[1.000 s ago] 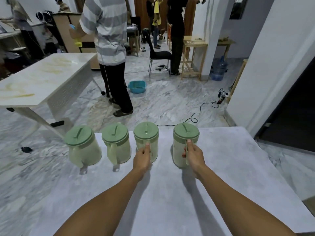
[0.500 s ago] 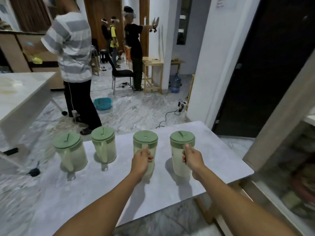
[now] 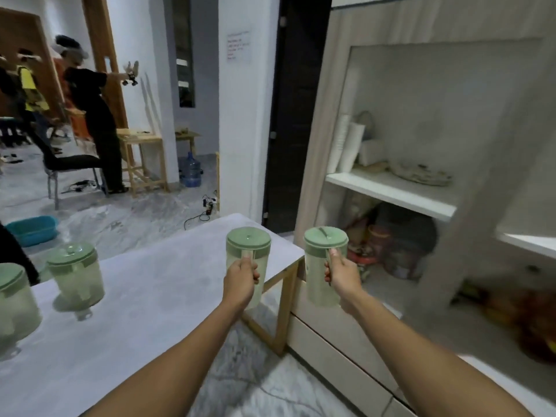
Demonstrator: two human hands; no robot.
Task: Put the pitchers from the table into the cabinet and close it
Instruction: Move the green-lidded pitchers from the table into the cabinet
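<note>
Each hand, left [image 3: 241,279] and right [image 3: 342,273], has its grip closed on a pitcher handle; two pitchers [image 3: 75,273] sit on the table [image 3: 144,296]; cabinet [image 3: 388,188] open, shelves cluttered

Four pitchers [image 3: 248,260], two hands [image 3: 240,281]

Both arms outstretched — left hand [image 3: 240,279] and right hand [image 3: 341,273] each fisted, thumbs on top.

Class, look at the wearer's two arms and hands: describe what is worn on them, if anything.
Both forearms are bare up to the frame's edge, with no sleeves in sight. The left hand and right hand wear no gloves, and no watch, bracelet or ring is visible.
</note>
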